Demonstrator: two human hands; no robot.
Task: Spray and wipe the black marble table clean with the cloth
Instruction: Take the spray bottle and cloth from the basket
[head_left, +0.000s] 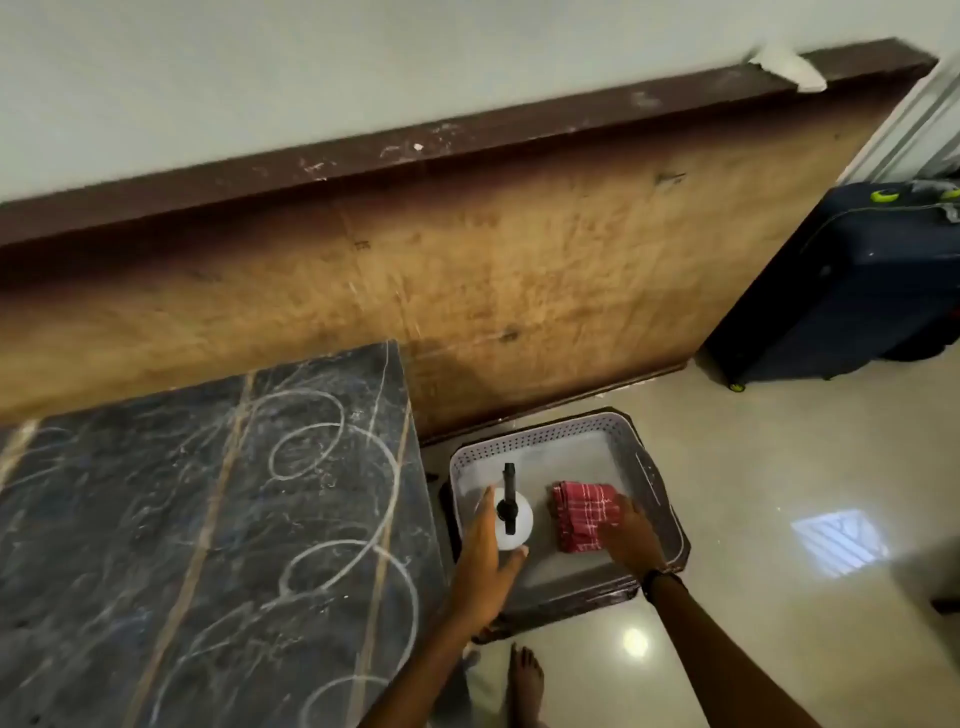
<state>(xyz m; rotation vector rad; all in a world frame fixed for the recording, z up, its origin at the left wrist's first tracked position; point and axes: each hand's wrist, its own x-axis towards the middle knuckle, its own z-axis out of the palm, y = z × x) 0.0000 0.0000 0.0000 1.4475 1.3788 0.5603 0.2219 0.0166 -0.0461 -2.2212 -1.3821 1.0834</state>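
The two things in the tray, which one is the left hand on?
The white spray bottle with the black nozzle; the left hand wraps its side. The red checked cloth lies beside it, under the right hand.

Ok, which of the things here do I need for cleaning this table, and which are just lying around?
For the job:
black marble table with white chalk swirls
white spray bottle with black nozzle, gripped by left hand
folded red checked cloth, under right hand
grey perforated plastic tray holding both

Lying about:
dark blue suitcase
brown wooden board against the wall
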